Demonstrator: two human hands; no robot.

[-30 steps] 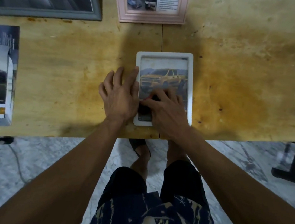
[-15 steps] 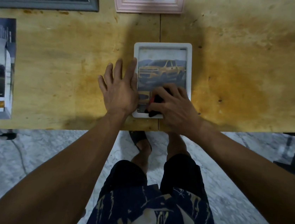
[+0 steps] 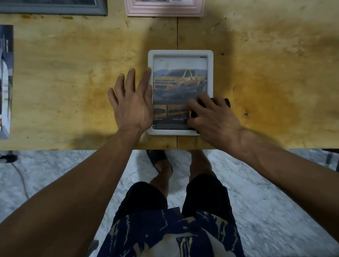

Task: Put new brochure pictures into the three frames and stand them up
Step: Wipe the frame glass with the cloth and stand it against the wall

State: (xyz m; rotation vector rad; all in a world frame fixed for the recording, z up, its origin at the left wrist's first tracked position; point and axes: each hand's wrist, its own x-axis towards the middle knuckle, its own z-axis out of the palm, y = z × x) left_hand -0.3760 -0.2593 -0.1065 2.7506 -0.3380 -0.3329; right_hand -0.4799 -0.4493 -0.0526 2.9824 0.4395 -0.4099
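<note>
Now white frame [image 3: 182, 51] flat on bench [image 3: 65, 74], near its front edge, between my two grips. Rounded white border, yellow pickup picture [image 3: 178, 82] inside, small photo strip and text band below. Left grip [image 3: 132, 103] flat, fingers spread straight, index side resting along frame's left border. Right grip [image 3: 212, 117] on lower right corner, fingers curled round dark object [image 3: 220, 101]; cannot tell what. Pink frame [image 3: 164, 1] farther off, beyond white one.
</note>
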